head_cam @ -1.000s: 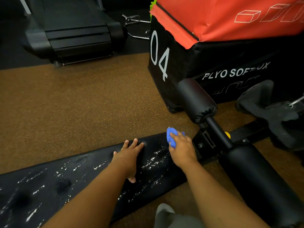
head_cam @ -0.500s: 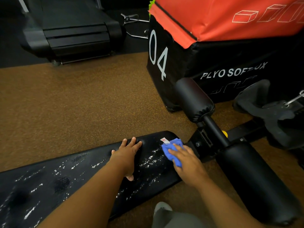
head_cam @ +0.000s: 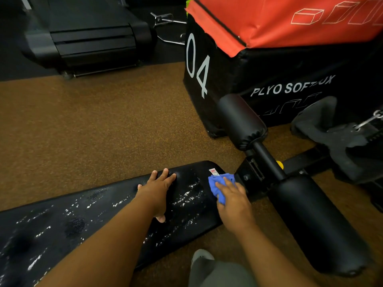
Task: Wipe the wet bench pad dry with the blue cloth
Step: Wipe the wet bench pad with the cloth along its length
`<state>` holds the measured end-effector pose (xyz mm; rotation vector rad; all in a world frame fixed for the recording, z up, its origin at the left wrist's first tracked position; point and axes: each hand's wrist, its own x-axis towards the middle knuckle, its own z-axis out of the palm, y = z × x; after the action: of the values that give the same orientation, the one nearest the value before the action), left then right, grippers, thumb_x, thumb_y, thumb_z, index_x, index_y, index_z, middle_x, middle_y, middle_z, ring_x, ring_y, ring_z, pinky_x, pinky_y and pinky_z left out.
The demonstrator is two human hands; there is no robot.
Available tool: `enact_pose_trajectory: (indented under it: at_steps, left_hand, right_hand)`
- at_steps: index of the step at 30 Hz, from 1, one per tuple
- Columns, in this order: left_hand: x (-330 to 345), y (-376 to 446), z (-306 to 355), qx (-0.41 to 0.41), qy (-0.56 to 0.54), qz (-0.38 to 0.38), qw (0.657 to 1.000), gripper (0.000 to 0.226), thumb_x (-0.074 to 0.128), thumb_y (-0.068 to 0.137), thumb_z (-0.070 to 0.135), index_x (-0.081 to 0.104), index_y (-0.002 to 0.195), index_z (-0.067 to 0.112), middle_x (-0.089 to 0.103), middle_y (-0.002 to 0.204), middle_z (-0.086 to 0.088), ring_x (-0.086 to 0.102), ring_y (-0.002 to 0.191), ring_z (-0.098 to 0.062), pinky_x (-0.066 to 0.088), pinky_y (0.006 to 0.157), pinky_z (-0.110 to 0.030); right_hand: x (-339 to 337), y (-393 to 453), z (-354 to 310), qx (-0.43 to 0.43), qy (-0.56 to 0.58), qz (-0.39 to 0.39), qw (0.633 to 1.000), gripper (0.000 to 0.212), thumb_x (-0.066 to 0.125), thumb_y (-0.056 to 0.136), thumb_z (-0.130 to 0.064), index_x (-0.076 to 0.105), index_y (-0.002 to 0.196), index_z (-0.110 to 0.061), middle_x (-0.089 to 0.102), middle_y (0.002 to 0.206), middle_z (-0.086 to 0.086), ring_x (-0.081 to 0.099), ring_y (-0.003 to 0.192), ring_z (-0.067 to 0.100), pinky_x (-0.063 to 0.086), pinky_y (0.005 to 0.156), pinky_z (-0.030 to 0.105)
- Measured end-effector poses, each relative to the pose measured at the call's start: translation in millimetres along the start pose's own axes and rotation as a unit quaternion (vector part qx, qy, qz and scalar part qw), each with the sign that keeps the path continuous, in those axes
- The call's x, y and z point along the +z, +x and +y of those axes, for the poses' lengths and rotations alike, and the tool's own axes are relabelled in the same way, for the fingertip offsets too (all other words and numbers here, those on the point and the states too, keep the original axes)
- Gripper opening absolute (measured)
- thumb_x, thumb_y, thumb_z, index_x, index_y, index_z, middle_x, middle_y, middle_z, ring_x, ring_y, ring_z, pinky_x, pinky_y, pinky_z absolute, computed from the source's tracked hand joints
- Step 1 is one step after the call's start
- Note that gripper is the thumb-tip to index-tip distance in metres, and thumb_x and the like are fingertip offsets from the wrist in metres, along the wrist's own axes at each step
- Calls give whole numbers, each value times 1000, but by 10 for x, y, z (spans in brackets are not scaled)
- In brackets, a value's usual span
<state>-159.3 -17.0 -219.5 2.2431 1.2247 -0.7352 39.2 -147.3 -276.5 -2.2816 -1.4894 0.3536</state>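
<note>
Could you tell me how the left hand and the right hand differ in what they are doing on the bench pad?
The left hand lies bare and flat on the bench pad; the right hand presses the blue cloth near the pad's end. Droplets lie beside the left hand. Both rest palm-down on the pad.

Bench pad [head_cam: 87,220] lying across the floor [head_cam: 93,125]; left hand [head_cam: 157,189] flat on it, right hand [head_cam: 234,201] on cloth [head_cam: 217,183] at its right end. Plyo box [head_cam: 290,65] behind, treadmill [head_cam: 87,34] far left.
</note>
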Motion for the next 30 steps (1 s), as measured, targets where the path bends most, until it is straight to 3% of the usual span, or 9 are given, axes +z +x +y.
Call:
enact_pose_trajectory:
  at_steps: [5, 10, 15, 17, 20, 25, 28, 30]
  left_hand:
    - [12, 3, -5, 0, -1, 5, 1000, 133, 88, 60, 20, -10, 149, 35, -23, 156, 11, -20, 144, -25, 15, 109, -67]
    - [22, 7, -9, -2, 1, 10, 1000, 133, 88, 59, 20, -9, 149, 35, -22, 156, 11, -19, 144, -25, 14, 109, -66]
    - [23, 10, -9, -1, 1, 8, 1000, 133, 88, 59, 21, -9, 149, 35, -23, 156, 11, -20, 144, -25, 14, 109, -65]
    - [22, 12, -10, -1, 1, 10, 1000, 133, 88, 59, 21, -9, 149, 35, -22, 156, 10, -20, 144, -26, 14, 109, -66]
    - [27, 12, -9, -2, 0, 12, 1000, 133, 88, 58, 20, -9, 149, 35, -22, 156, 11, -20, 144, -26, 14, 108, -66]
    - [31, 23, -7, -3, 2, 13, 1000, 134, 89, 58, 21, -9, 149, 35, -22, 156, 10, -19, 144, -26, 15, 108, -66]
    - [24, 18, 1, -2, 1, 10, 1000, 133, 88, 59, 20, -8, 149, 34, -21, 157, 10, -19, 144, -26, 15, 108, -66]
    - [25, 22, 3, -3, 1, 10, 1000, 133, 88, 59, 20, -9, 149, 34, -21, 157, 10, -19, 144, -26, 15, 108, -67]
  right_hand:
    - [-82, -334, 318, -145, 5, -45, 988, 50, 59, 76, -18, 57, 126, -29, 47, 139, -9, 36, 126, 16, 36, 104, 32]
    - [15, -220, 209, 1, 30, 24, 999, 43, 63, 82, -13, 60, 125, -22, 51, 138, 1, 42, 125, 27, 34, 104, 33]
    - [-96, -540, 447, -142, 37, -45, 988, 49, 51, 80, -26, 51, 129, -34, 45, 142, -7, 37, 130, 16, 23, 110, 18]
    - [-130, -434, 562, -96, 34, -24, 995, 49, 55, 79, -21, 54, 127, -31, 51, 138, 0, 46, 125, 23, 29, 107, 21]
    - [-16, -296, 364, 64, 57, 32, 996, 42, 59, 83, -21, 59, 125, -17, 53, 135, 13, 51, 120, 34, 39, 100, 35]
    - [8, -615, 296, -41, 13, -10, 999, 57, 68, 76, -8, 55, 130, -21, 46, 142, 7, 41, 126, 29, 34, 101, 38]
    - [-38, -413, 322, 30, 14, -22, 999, 57, 69, 81, -12, 50, 134, -21, 43, 143, 12, 47, 125, 35, 39, 100, 38]
    - [-54, -209, 168, 94, 15, -20, 995, 51, 59, 90, -21, 44, 139, -20, 39, 146, 14, 46, 126, 31, 39, 101, 34]
